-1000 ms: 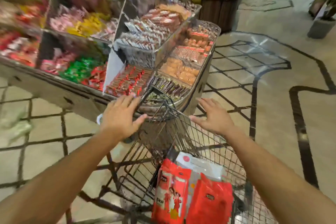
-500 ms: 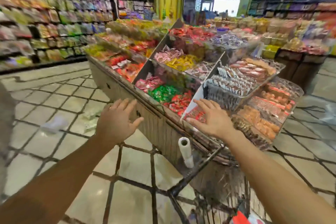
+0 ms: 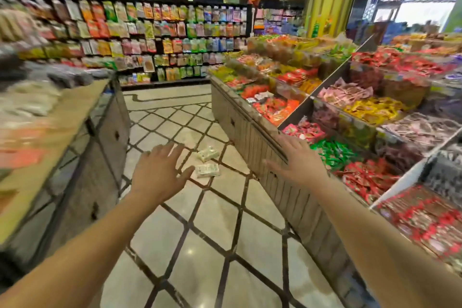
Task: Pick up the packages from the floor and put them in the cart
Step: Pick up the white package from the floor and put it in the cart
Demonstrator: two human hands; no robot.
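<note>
Two pale, clear-wrapped packages lie on the tiled aisle floor: one package [image 3: 208, 170] just beyond my left fingertips, a second package [image 3: 208, 153] a little farther on. My left hand [image 3: 160, 174] is stretched forward, fingers spread, holding nothing. My right hand [image 3: 298, 160] is also spread and holds nothing, in front of the edge of the candy display [image 3: 252, 132]. The cart is out of view.
The aisle floor [image 3: 200, 245] runs ahead between a wooden display counter [image 3: 100, 132] on the left and the long candy display on the right. A wall of hanging snack packets [image 3: 162, 40] closes the far end. A yellow pillar [image 3: 332, 0] stands behind the candy bins.
The view has swung left, away from the cart and down the aisle. Both hands left the cart rim and now reach forward, spread; the floor packages have come into view.
</note>
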